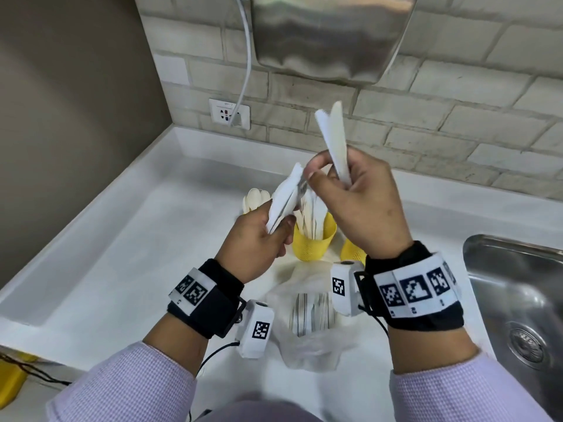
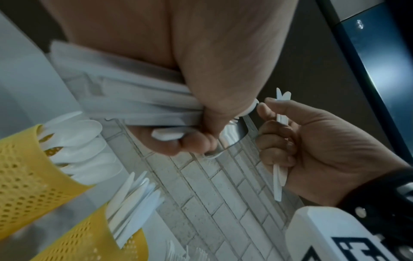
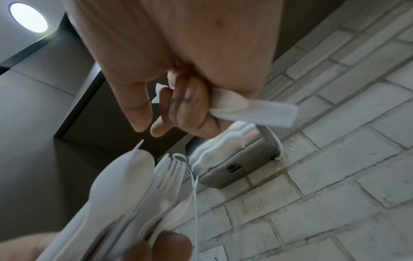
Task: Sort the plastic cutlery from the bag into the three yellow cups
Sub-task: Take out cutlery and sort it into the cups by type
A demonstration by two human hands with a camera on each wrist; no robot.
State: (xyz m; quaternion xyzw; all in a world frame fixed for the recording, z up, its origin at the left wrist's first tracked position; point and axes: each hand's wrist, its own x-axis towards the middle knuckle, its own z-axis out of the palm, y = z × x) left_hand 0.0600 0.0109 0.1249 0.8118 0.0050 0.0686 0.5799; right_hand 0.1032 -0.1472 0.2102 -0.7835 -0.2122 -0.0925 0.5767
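Note:
My left hand (image 1: 278, 228) grips a bundle of white plastic cutlery (image 1: 286, 199) above the cups; a spoon (image 3: 125, 185) and a fork (image 3: 170, 176) show in it. My right hand (image 1: 323, 178) holds two white knives (image 1: 335, 141) upright, its last fingers curled round their handles (image 3: 257, 109). Its thumb and forefinger sit at the bundle's tip. Three yellow cups stand on the counter: one with spoons (image 2: 22, 167), one with knives (image 1: 313, 242), and a third (image 1: 350, 252) mostly hidden under my right hand. The clear bag (image 1: 310, 318) holding more cutlery lies in front of them.
A steel sink (image 1: 518, 300) is sunk into the white counter (image 1: 122, 254) at the right. A steel dispenser (image 1: 329, 35) hangs on the brick wall, with a cable running to a socket (image 1: 230, 114). A brown wall closes the left side.

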